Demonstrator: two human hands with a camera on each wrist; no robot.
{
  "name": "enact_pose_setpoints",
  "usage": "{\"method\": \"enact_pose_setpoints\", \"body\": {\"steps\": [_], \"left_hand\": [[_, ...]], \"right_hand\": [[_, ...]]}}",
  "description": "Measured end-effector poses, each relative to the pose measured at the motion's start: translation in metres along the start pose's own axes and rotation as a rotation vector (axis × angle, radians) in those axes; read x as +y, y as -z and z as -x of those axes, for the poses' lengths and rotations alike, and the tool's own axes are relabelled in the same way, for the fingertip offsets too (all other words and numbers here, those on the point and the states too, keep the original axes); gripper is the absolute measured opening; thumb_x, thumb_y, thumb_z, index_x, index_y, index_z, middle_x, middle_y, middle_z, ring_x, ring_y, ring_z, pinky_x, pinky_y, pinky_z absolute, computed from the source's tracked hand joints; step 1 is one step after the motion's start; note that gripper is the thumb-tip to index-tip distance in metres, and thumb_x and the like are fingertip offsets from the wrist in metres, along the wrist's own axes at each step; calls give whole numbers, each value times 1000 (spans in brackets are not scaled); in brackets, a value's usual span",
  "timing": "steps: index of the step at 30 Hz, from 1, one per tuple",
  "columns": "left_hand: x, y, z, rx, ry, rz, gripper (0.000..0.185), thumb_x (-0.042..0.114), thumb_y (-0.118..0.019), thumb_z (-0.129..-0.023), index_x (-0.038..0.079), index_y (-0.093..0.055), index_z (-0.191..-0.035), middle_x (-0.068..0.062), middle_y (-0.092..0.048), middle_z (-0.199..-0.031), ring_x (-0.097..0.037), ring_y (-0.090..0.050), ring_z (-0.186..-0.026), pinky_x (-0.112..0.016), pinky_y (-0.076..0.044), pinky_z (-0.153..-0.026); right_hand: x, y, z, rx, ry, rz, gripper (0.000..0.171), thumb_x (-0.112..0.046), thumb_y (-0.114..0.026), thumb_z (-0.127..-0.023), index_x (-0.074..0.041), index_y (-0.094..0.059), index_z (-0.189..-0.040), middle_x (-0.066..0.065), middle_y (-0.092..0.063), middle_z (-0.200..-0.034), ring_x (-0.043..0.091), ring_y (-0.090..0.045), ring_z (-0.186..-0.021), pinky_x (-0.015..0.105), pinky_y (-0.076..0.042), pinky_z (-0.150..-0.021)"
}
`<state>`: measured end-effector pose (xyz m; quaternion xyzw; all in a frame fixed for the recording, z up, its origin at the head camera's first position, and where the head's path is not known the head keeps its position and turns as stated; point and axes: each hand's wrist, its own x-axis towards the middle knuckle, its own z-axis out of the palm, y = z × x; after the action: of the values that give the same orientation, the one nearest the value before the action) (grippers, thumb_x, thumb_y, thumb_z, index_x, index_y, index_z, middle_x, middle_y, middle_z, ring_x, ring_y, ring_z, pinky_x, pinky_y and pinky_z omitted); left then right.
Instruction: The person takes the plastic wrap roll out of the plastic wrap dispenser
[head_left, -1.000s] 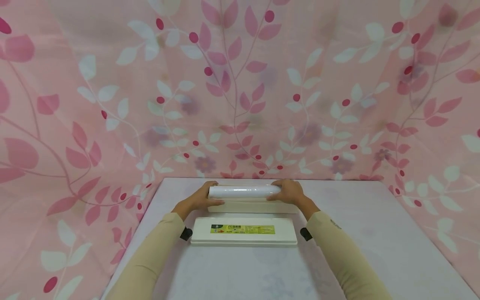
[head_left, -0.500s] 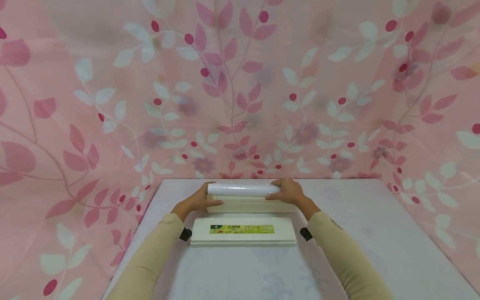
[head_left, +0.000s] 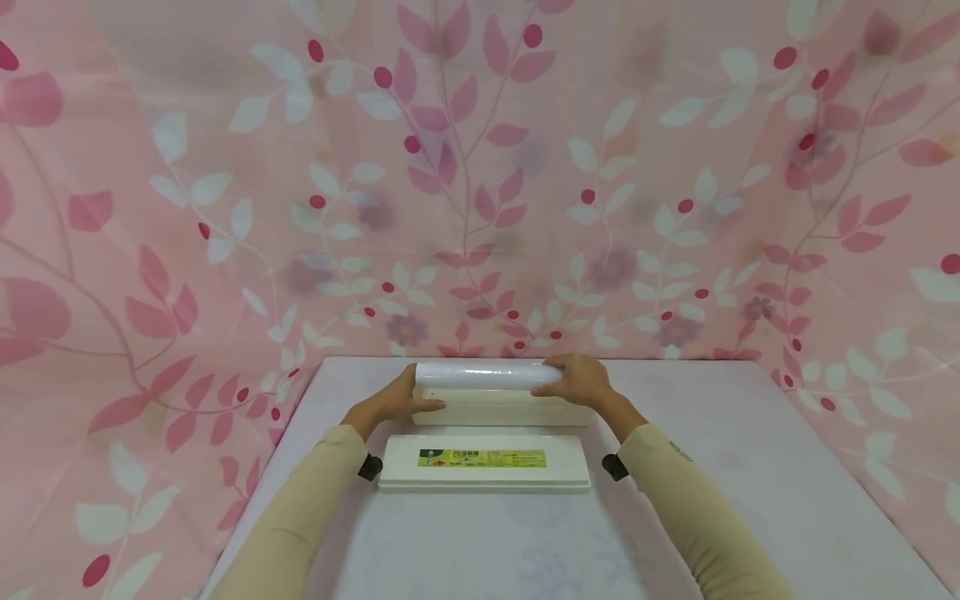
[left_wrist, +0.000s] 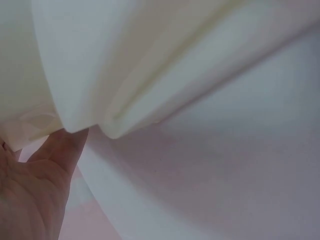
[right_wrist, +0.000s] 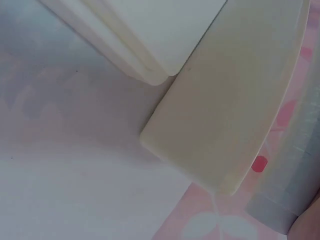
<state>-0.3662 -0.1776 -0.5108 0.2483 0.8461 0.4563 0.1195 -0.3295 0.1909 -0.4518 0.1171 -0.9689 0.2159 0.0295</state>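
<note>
A white roll of cling film is raised above a long cream box near the table's far edge. My right hand holds the roll's right end, thumb in front and fingers behind. In the right wrist view a gap separates the roll from the box. My left hand grips the box's left end, its thumb along the front wall; its other fingers are mostly hidden. Nearer to me lies a white lid with a green and yellow label.
The table has a pale cloth over it. Pink floral fabric hangs behind and along both sides. A dark wrist camera sits under the left sleeve and another wrist camera under the right, either side of the lid.
The roll has risen a little at the box, and more of the box shows below it. My right hand has moved slightly up with it; the left hand and lid stay about where they were.
</note>
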Motion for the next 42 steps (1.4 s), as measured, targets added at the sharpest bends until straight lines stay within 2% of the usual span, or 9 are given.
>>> {"method": "enact_pose_setpoints", "body": {"steps": [4,12,17,20,24,26,31,37,42], "left_hand": [[3,0,3,28,104,-57,84,35,-83,-80,13,-32,-143,-11,-51,-134,-31,-51,-121,-53,-36,-112],[6,-2,2,35,152,-54,89,38,-83,-79,13,-26,-143,-11,-48,-134,-28,-49,-119,-53,-34,-113],[8,-2,-1,14,71,-57,78,30,-81,-83,11,-32,-140,-15,-53,-131,-35,-52,-118,-57,-37,-110],[10,-2,-2,-3,47,-57,79,27,-82,-82,9,-34,-142,-18,-53,-133,-39,-52,-120,-58,-37,-110],[9,0,-1,-18,23,-71,78,23,-85,-78,13,-39,-140,-18,-55,-132,-39,-55,-116,-57,-42,-106],[7,2,-2,-28,-39,-81,70,18,-86,-77,16,-47,-135,-15,-59,-128,-40,-58,-112,-58,-44,-103],[7,5,-2,-33,-90,-98,60,15,-87,-75,21,-57,-127,-5,-64,-121,-39,-58,-111,-59,-41,-105],[6,6,-1,-21,-103,-118,62,18,-88,-74,25,-58,-128,2,-65,-123,-39,-58,-115,-58,-39,-108],[5,7,-2,-14,-55,-152,64,21,-89,-73,25,-57,-129,3,-63,-123,-38,-56,-116,-58,-37,-110]], "right_hand": [[1,5,3,6,7,-14,67,-58,-82,-70,-22,-71,-124,2,-74,-113,20,-63,-91,37,-48,-73],[0,10,9,20,-7,-20,67,-57,-83,-70,-20,-71,-124,2,-74,-108,20,-62,-87,37,-49,-72],[2,11,11,50,-2,1,68,-58,-83,-69,-19,-71,-123,3,-75,-108,20,-62,-86,37,-50,-72],[5,12,12,57,-10,12,66,-56,-83,-70,-19,-71,-123,2,-75,-104,20,-61,-83,35,-48,-70],[9,10,16,52,-21,-10,63,-56,-82,-71,-19,-73,-120,1,-74,-101,18,-60,-82,35,-48,-70],[9,10,18,52,-19,-23,62,-57,-82,-70,-19,-73,-119,0,-74,-100,18,-60,-81,36,-49,-71],[5,13,19,58,-18,-10,64,-59,-82,-69,-21,-73,-119,-1,-75,-98,17,-60,-80,34,-48,-70],[3,15,19,76,5,3,70,-62,-81,-68,-22,-71,-124,2,-75,-108,18,-64,-85,37,-50,-72],[5,16,21,68,-16,1,70,-62,-81,-69,-20,-71,-124,2,-75,-109,19,-63,-87,38,-51,-75]]}}
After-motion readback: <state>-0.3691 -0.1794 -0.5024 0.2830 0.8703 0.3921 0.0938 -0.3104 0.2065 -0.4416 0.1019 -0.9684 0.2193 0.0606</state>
